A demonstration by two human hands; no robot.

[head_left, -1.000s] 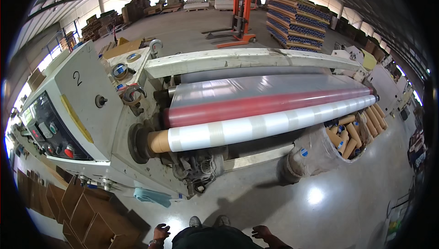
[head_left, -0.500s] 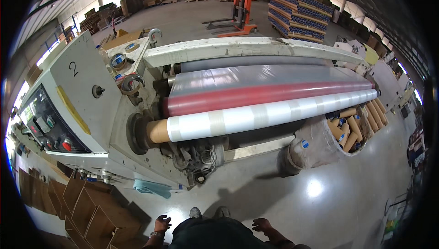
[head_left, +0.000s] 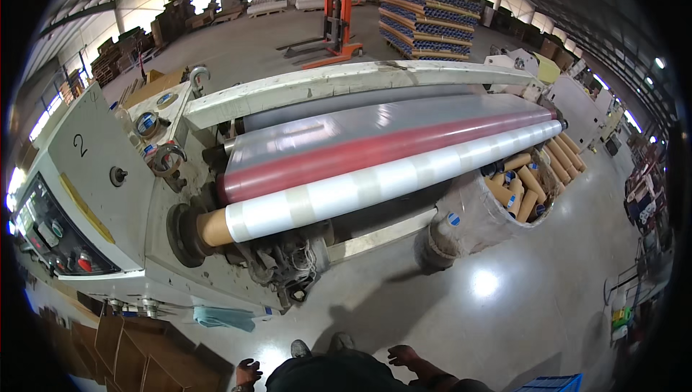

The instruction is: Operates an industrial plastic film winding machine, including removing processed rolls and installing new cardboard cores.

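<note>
My left hand (head_left: 248, 372) hangs low at my side, fingers loosely curled and apart, holding nothing. At my other side my right hand (head_left: 402, 355) is also free, its fingers spread a little. Neither touches anything. In front of me lies a long roll of white film (head_left: 346, 196) with greyish bands, wound on a brown cardboard core (head_left: 213, 227). Behind it runs a red roller (head_left: 310, 170), with clear film (head_left: 346, 124) stretched over the machine beyond. Both hands are well apart from the machine.
A control panel (head_left: 54, 237) with buttons is on the machine's left cabinet. Open cardboard boxes (head_left: 137, 352) stand at lower left. A large bin (head_left: 468, 212) holds cardboard cores at right. A blue crate (head_left: 551, 383) shows at the lower edge. Farther back are an orange lift (head_left: 339, 24) and stacked tubes (head_left: 429, 21).
The view has swung to the right, so the machine sits farther left and the blue crate has come in at the lower edge. Both hands stay low and free.
</note>
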